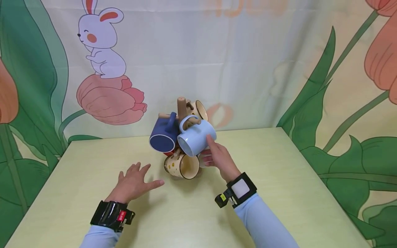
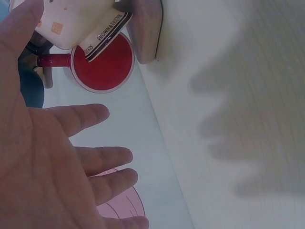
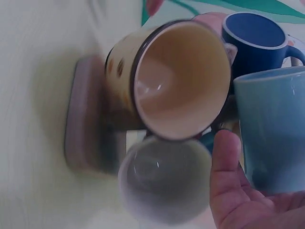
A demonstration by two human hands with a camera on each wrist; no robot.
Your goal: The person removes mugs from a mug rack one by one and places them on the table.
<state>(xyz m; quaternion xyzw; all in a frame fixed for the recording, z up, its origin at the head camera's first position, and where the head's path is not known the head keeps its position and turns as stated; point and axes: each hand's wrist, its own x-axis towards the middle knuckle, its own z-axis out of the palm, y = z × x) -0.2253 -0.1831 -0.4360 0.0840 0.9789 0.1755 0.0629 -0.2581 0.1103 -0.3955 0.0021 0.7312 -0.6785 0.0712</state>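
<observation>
A light blue mug (image 1: 197,137) hangs tilted, its handle looped over a peg of a wooden mug tree (image 1: 181,107). My right hand (image 1: 221,158) holds its base end, with the thumb along the side and the other fingers lower down; in the right wrist view, fingers (image 3: 226,148) show beside the mug. My left hand (image 1: 131,184) hovers over the table left of the tree, fingers spread and holding nothing. Near it are a dark blue mug (image 1: 162,137) and a spotted cream mug (image 1: 173,166). A white mug (image 3: 164,183) hangs beside the cream one.
Another cream mug (image 1: 201,109) hangs at the back of the tree. A red mug (image 2: 102,67) shows in the left wrist view, close to the tree's wooden base (image 2: 147,33). Behind the pale table (image 1: 102,155) hangs a printed cloth (image 1: 186,51).
</observation>
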